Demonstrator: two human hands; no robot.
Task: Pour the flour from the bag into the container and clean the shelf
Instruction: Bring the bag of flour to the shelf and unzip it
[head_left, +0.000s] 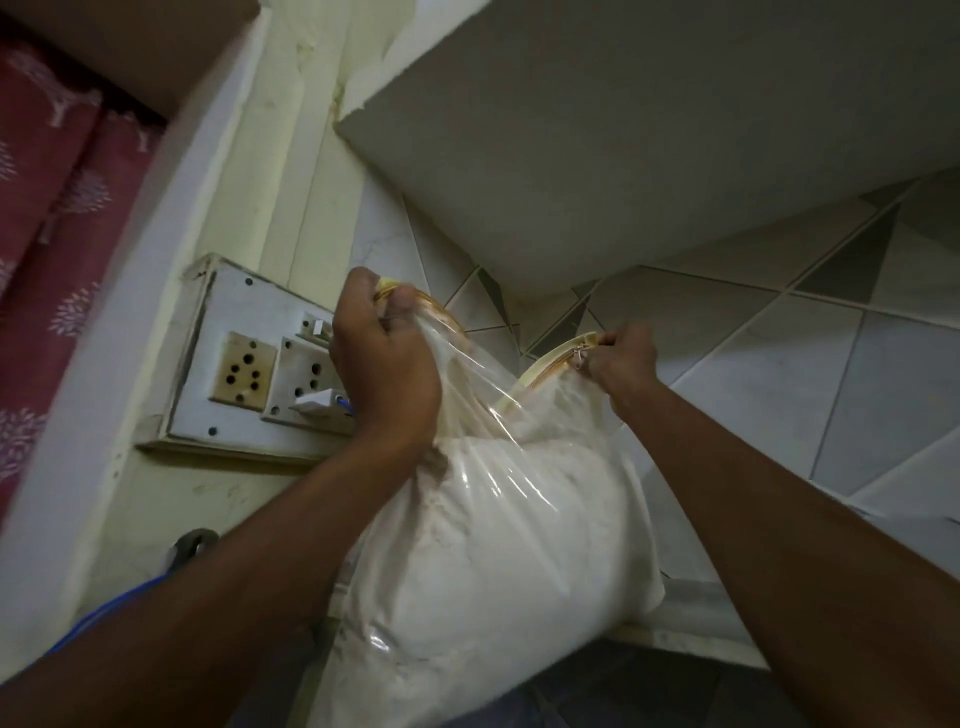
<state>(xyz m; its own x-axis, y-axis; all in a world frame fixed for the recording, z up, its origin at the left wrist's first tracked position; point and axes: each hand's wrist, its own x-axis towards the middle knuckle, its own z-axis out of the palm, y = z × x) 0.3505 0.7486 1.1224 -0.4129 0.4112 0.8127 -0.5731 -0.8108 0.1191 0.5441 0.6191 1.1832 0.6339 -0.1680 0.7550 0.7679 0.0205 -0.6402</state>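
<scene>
A clear plastic bag (493, 545) full of white flour fills the lower middle of the head view, held up in front of the wall. Its top has a yellow-trimmed zip edge (550, 364). My left hand (384, 364) grips the bag's top left corner with curled fingers. My right hand (621, 358) pinches the small zip pull at the right end of the zip edge. The plastic is stretched taut between both hands. No container is in view.
A white switch and socket board (249, 364) with a plug and blue cable sits on the wall just left of my left hand. A grey shelf slab (623, 130) juts out overhead. Grey patterned tiles (831, 364) cover the right wall; a maroon curtain (52, 208) hangs far left.
</scene>
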